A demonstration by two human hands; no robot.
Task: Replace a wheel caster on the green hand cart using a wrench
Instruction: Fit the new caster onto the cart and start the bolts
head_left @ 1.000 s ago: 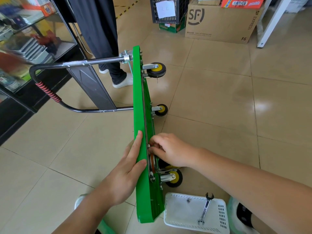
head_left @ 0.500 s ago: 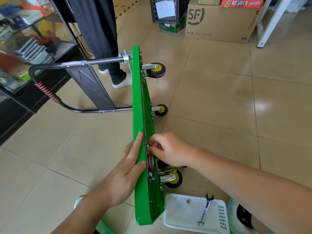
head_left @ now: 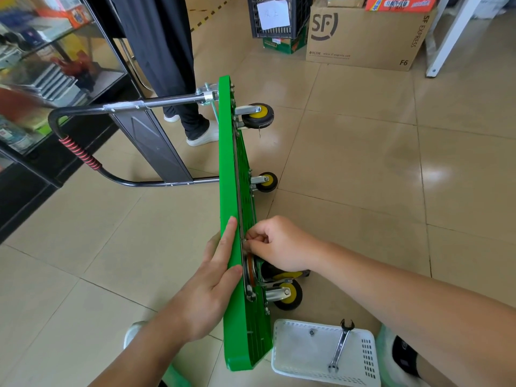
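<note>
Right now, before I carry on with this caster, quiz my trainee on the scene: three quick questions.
1. True or false: the right hand holds the wrench.
2. Which hand presses flat against the deck of the green cart?
3. The wrench lies: A) on the cart; B) in the white basket; C) in the left hand.
Key: 1 false, its fingers pinch a fastener by the caster; 2 left; 3 B.

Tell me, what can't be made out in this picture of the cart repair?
All in the head view:
What the right hand fingers on the green cart underside: its own knuckles cover it.
The caster under that hand: mostly hidden by the hand.
The small dark piece in the white basket: too small to name.
The writing on the paper on the black crate: blurred.
</note>
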